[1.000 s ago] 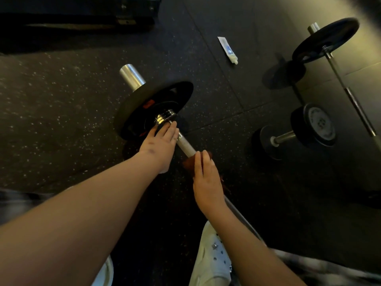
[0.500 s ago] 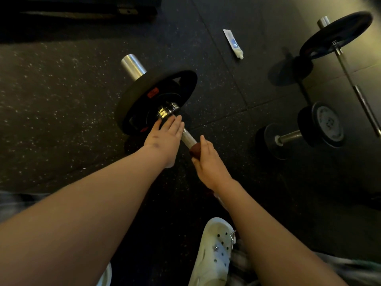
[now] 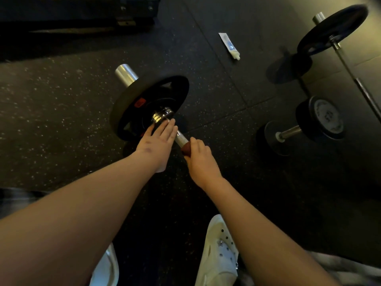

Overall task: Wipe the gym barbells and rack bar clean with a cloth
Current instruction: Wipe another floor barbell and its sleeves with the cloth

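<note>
Hands sit close together on one barbell (image 3: 181,139), just apart, with a short bare stretch of shaft showing between them. The left hand (image 3: 158,139) lies flat, fingers straight, over the shaft where it meets the chrome collar (image 3: 161,116). It grips nothing that I can see, though a pale scrap under its wrist is too hidden to name. The right hand (image 3: 199,156) is curled round a reddish-brown cloth (image 3: 185,150), clamping it onto the shaft just near-right of the left hand.

The bar's long axis runs diagonally. It goes from the silver sleeve end (image 3: 125,74) at far left, through the black plate (image 3: 152,96), under both hands and on toward near right, where the right forearm hides it. Most of the shaft therefore lies on the near side of the cloth hand, toward the person. By my judgement any stroke must follow that diagonal, and the right hand is placed to make it while the left steadies the bar beside the plate.

Further out on the speckled rubber floor (image 3: 51,120) lie a small white tube (image 3: 229,45) at far centre, a dumbbell (image 3: 305,125) at right, and a second barbell (image 3: 338,27) at far right, well apart. White shoes (image 3: 218,254) sit at the near edge. Dark equipment (image 3: 82,11) fills the far left; whether it is the rack I cannot tell.
</note>
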